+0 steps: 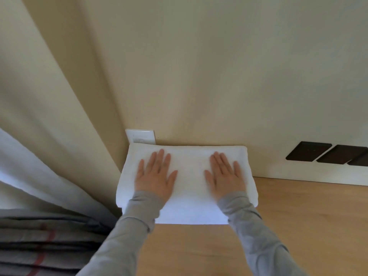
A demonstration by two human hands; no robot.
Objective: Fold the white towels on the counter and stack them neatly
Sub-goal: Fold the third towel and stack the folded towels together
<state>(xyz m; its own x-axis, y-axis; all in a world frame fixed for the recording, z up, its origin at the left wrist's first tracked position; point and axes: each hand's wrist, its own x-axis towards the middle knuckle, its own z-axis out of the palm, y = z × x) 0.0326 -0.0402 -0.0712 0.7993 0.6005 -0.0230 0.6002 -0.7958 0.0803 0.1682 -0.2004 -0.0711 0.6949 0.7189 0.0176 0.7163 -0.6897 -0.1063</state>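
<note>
My left hand [154,176] and right hand [226,176] press flat, fingers [161,156] spread and released, on the folded towels [189,172] stacked on the wooden surface [298,226].

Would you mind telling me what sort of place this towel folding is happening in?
Probably a hotel room or bedroom, though that is a guess. A wooden counter runs along a cream wall with dark switch plates, a curtain hangs at left, and grey folded bedding lies beside the white towels.

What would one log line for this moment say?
step: pressing | left hand: flat on towel | right hand: flat on towel | towel: folded, on counter
</note>
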